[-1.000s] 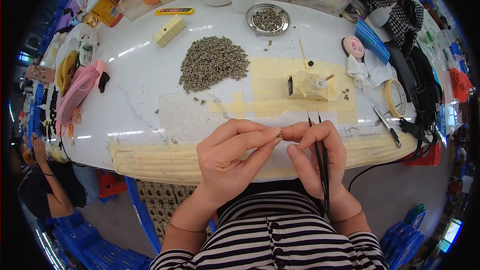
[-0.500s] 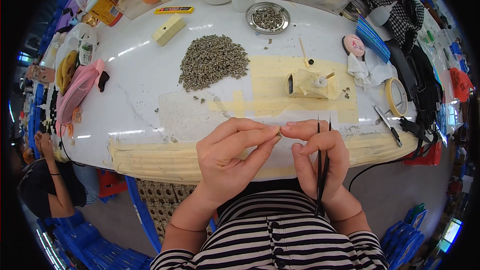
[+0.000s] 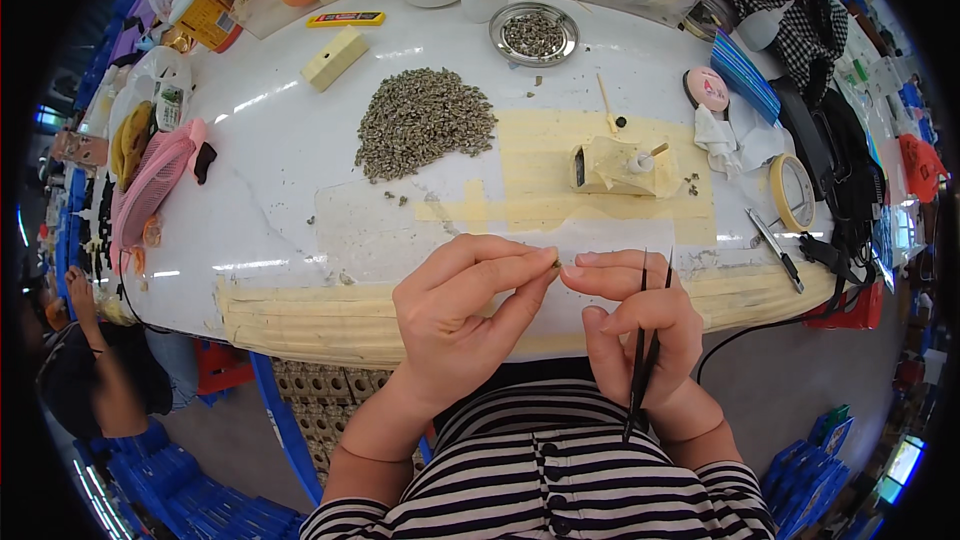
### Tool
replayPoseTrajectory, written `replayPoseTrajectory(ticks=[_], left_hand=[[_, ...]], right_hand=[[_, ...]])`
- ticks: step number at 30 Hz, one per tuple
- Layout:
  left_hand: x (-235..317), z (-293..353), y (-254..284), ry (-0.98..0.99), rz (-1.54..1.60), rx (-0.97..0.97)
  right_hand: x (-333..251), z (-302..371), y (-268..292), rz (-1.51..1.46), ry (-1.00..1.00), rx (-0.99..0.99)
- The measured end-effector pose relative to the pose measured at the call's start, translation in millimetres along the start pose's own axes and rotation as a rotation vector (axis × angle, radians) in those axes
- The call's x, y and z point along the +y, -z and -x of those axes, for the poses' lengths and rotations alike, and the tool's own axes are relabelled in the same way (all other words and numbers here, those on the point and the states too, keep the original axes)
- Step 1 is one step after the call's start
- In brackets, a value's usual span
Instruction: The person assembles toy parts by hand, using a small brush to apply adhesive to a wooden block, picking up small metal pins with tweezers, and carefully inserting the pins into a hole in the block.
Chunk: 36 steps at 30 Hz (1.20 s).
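Between the thumb and forefinger of my left hand [image 3: 470, 305] is a tiny greyish metal part [image 3: 556, 264], too small to name. My right hand [image 3: 640, 310] faces it, with black tweezers [image 3: 645, 360] held in its curled fingers, points upward. Its extended fingertips are close beside the small part; whether they touch it I cannot tell. Beyond my hands lies a large heap of small grey-brown metal parts [image 3: 425, 125]. More such parts fill a round steel dish [image 3: 535, 35] farther back. A tape-wrapped block [image 3: 620, 170] with a white nozzle-like tip stands right of the heap.
A cream block [image 3: 335, 58] and a yellow box [image 3: 346, 19] lie behind the heap. On the right are a utility knife [image 3: 775, 251], a tape roll [image 3: 793, 195] and a pink round case [image 3: 707, 89]. A pink mesh bag [image 3: 155, 190] sits left, near another person's arm [image 3: 115, 380].
My right fingertips have shifted slightly down from the small part, and the tweezers have tilted a little more to the right at the tips. My left hand stays nearly still.
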State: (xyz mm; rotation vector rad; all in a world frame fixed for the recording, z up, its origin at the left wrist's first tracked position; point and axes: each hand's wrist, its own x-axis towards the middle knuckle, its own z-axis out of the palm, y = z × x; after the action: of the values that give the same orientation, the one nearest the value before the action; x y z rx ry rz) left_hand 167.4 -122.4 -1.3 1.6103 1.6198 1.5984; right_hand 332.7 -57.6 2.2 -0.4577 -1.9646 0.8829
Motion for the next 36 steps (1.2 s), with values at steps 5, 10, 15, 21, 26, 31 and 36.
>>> replayPoseTrajectory(ticks=[5, 10, 15, 21, 26, 31, 36], left_hand=[[-0.1, 0.6, 0.1, 0.016, 0.047, 0.01], [0.2, -0.2, 0.6, 0.017, 0.033, -0.001], [0.1, -0.9, 0.3, 0.0, 0.014, -0.001], [0.2, 1.0, 0.9, 0.014, 0.048, -0.008], [0.3, 0.1, 0.8, -0.005, 0.053, -0.007], [1.0, -0.5, 1.3, -0.027, 0.037, -0.02], [0.6, -0.5, 0.5, -0.04, 0.047, -0.024]], right_hand=[[4.1, 2.3, -3.0, 0.046, -0.036, 0.022], [4.4, 2.9, -1.0, 0.065, 0.0, 0.027], [4.5, 3.0, -3.0, 0.143, 0.09, 0.012], [7.6, 4.1, -3.4, -0.045, -0.068, 0.029], [7.0, 8.4, -2.6, -0.28, -0.23, 0.02], [2.0, 7.0, -0.3, -0.466, -0.426, 0.009], [4.0, 8.5, -0.8, -0.517, -0.42, 0.038]])
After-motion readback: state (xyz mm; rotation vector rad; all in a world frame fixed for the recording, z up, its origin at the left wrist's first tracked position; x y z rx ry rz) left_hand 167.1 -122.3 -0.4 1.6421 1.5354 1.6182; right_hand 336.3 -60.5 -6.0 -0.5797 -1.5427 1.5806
